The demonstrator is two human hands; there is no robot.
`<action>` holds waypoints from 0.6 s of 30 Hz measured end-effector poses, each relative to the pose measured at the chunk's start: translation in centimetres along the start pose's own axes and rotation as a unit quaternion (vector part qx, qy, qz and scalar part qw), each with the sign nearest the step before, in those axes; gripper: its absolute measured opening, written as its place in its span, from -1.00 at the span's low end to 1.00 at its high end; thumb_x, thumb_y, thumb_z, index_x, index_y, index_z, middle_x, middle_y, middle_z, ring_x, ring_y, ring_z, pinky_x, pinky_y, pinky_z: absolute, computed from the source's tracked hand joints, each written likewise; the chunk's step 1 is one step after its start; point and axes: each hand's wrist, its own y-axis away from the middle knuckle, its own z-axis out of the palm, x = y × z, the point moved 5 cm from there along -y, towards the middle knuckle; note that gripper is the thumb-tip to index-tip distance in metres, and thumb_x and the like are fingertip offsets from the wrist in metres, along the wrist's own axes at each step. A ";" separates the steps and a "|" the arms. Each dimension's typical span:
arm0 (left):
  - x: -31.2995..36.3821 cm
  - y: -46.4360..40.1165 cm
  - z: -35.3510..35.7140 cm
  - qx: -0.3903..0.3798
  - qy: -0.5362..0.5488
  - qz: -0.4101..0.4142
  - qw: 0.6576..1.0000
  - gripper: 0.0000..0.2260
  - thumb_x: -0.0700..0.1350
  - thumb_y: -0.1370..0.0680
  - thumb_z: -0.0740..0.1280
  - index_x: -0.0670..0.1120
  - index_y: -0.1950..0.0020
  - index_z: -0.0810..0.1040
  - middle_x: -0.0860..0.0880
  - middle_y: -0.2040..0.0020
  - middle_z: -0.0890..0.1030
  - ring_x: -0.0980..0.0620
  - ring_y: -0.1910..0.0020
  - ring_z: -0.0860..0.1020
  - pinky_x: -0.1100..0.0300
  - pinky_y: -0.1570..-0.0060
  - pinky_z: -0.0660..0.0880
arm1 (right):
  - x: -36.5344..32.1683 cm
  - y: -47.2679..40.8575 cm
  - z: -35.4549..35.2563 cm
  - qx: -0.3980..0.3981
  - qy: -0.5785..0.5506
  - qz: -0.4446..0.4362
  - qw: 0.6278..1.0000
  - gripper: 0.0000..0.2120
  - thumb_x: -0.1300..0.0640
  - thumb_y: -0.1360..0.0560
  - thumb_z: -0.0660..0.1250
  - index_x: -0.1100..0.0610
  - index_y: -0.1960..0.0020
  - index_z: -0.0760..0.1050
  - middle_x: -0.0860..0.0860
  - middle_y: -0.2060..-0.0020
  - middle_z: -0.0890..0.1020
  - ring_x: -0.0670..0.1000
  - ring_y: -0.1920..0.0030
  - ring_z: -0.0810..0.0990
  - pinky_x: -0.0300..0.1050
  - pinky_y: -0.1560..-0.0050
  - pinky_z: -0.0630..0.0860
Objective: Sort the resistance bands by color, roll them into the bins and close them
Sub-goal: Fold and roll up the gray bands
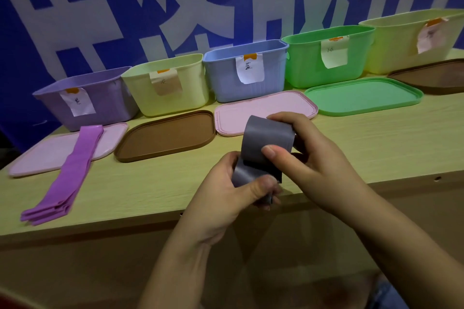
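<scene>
Holding a partly rolled grey rubber resistance band (pixel 266 150) above the front edge of the pale wooden counter (pixel 150 190): left hand (pixel 233 195) is pinching the lower end between thumb and fingers, right hand (pixel 308 155) is gripping the coil, thumb pressing on its front. Flat folded purple resistance band (pixel 67 175) is lying on the counter, upper end overlapping the pink plastic lid (pixel 47 150). Five open bins are sitting in a row behind: purple bin (pixel 100 103), pale yellow bin (pixel 173 88), blue bin (pixel 251 75), green bin (pixel 329 57), second pale yellow bin (pixel 401 42). Lids are lying flat in front of them.
</scene>
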 end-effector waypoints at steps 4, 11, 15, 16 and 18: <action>0.1 0.1 0.0 0.005 0.057 -0.010 0.998 -0.07 0.32 -0.01 0.57 -0.15 -0.21 0.41 -0.08 0.20 0.66 -0.01 0.31 0.62 0.26 0.38 0.53 | 0.0 0.2 0.4 -0.018 0.059 -0.026 0.998 -0.58 -0.22 -0.38 0.24 -0.20 -0.22 0.29 -0.09 -0.13 0.47 -0.10 -0.12 0.52 -0.13 -0.05 0.56; -0.4 -0.4 0.5 0.023 0.098 -0.043 0.994 -0.22 0.53 -0.09 0.34 -0.03 -0.03 0.61 -0.15 0.20 0.64 -0.03 0.46 0.54 0.24 0.54 0.45 | -0.2 1.1 0.8 -0.034 0.142 -0.100 0.984 -0.53 -0.10 -0.44 0.27 0.02 -0.31 0.34 -0.06 -0.15 0.43 -0.14 -0.17 0.44 -0.16 -0.15 0.47; -0.2 -0.4 0.9 0.029 0.044 -0.052 0.997 -0.27 0.45 -0.21 0.16 -0.07 -0.12 0.52 -0.12 0.24 0.64 -0.03 0.45 0.56 0.23 0.52 0.42 | -0.4 1.3 1.3 -0.033 0.158 -0.127 0.979 -0.55 -0.05 -0.42 0.30 0.05 -0.27 0.39 -0.02 -0.13 0.44 -0.15 -0.14 0.44 -0.36 -0.14 0.39; -0.2 -0.4 0.9 0.027 0.042 -0.049 0.998 -0.27 0.44 -0.23 0.15 -0.06 -0.14 0.51 -0.12 0.23 0.64 -0.02 0.43 0.56 0.23 0.51 0.43 | -0.2 1.2 1.2 -0.024 0.128 -0.112 0.985 -0.57 -0.05 -0.41 0.32 0.02 -0.25 0.40 -0.03 -0.13 0.46 -0.14 -0.15 0.46 -0.34 -0.13 0.42; 0.0 -0.2 0.8 0.013 0.040 -0.047 0.998 -0.29 0.43 -0.25 0.16 -0.03 -0.20 0.50 -0.12 0.16 0.64 -0.01 0.38 0.57 0.23 0.46 0.44 | 0.6 0.8 0.4 0.009 -0.006 -0.032 0.999 -0.61 -0.08 -0.37 0.37 -0.06 -0.16 0.42 -0.06 -0.08 0.51 -0.12 -0.10 0.52 -0.26 -0.04 0.51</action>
